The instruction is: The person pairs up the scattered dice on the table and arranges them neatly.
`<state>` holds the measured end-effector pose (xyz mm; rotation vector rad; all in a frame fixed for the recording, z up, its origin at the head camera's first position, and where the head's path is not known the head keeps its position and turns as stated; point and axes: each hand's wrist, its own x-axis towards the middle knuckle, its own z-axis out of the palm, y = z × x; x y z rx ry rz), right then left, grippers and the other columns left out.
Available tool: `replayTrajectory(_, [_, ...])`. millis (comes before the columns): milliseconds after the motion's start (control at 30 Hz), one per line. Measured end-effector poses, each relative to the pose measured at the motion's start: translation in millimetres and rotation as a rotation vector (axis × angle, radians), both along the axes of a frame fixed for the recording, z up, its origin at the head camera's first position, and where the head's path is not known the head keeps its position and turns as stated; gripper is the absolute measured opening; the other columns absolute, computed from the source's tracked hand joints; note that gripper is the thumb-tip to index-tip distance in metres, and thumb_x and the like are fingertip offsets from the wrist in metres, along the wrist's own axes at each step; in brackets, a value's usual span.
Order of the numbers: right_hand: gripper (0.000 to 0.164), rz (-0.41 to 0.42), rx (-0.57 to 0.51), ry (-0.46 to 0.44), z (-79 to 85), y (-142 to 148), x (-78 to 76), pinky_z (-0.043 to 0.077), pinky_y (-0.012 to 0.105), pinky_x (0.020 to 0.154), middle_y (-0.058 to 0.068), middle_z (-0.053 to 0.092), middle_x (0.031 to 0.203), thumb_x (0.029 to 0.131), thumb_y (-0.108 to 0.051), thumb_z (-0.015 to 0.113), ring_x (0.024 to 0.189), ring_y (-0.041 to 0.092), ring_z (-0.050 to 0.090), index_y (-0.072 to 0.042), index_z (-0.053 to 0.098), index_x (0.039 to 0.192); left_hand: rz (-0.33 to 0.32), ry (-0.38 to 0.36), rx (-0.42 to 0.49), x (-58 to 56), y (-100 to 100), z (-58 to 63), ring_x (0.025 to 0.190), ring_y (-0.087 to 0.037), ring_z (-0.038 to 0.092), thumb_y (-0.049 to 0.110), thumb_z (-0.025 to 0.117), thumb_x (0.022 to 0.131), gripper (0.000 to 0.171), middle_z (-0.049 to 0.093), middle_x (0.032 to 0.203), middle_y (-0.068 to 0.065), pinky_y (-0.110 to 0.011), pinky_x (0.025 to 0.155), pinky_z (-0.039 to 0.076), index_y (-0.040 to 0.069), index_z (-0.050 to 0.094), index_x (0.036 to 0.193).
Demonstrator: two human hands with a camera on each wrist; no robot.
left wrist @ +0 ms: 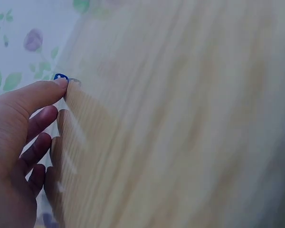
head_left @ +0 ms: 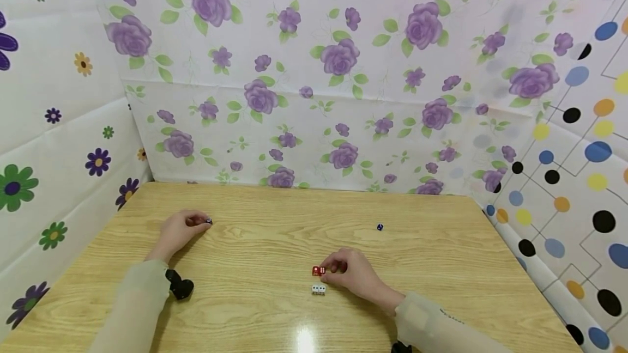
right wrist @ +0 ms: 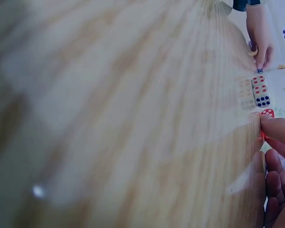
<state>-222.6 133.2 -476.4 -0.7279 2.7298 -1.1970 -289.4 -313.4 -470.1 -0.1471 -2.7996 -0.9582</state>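
Note:
At the far left of the table, my left hand (head_left: 181,231) pinches a small blue die (left wrist: 61,76) between thumb and fingers, down at the tabletop. My right hand (head_left: 357,275) is near the middle front, its thumb and fingertips on the right one of two red dice (head_left: 316,271) that stand side by side. Partly covered by the thumb, that red die (right wrist: 267,113) shows white dots in the right wrist view. Just in front of the red pair, two white dice (head_left: 318,290) stand together. Their dotted sides (right wrist: 261,90) face the right wrist camera.
Another dark blue die (head_left: 380,227) lies alone toward the back right of the wooden table (head_left: 275,233). A flowered cloth (head_left: 314,97) hangs behind the table, with patterned cloths at both sides. A black wrist device (head_left: 180,285) sits on the left sleeve.

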Motion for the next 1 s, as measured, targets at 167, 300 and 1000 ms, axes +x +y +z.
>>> replayTrajectory(167, [0.014, -0.001, 0.000, 0.002, -0.1, 0, -0.4, 0.045, 0.021, 0.064, -0.008, 0.063, 0.082, 0.082, -0.031, 0.080, 0.070, 0.005, 0.053, -0.025, 0.076, 0.095, -0.074, -0.007, 0.008, -3.4, 16, 0.3, 0.084, -0.015, 0.060, 0.024, 0.072, 0.091, 0.018, 0.069, 0.094, -0.008, -0.034, 0.077, 0.046, 0.011, 0.074, 0.103])
replayTrajectory(300, [0.014, -0.002, 0.001, 0.001, -0.6, 0, -0.6, 0.045, 0.022, 0.064, -0.008, 0.063, 0.082, 0.083, -0.031, 0.080, 0.070, 0.005, 0.053, -0.025, 0.076, 0.095, -0.122, -0.026, 0.012, -5.7, 31, -0.2, 0.083, -0.014, 0.058, 0.024, 0.072, 0.091, 0.017, 0.068, 0.094, -0.006, -0.034, 0.077, 0.046, 0.012, 0.073, 0.103])
replayTrajectory(1000, [0.012, -0.006, 0.002, -0.014, -0.2, 0, -0.1, 0.045, 0.022, 0.064, -0.008, 0.062, 0.082, 0.083, -0.031, 0.080, 0.069, 0.006, 0.052, -0.026, 0.075, 0.094, -0.218, -0.019, 0.030, -3.7, 111, -3.0, 0.076, -0.013, 0.053, 0.021, 0.075, 0.088, 0.006, 0.062, 0.088, -0.002, -0.030, 0.071, 0.044, 0.017, 0.074, 0.093])
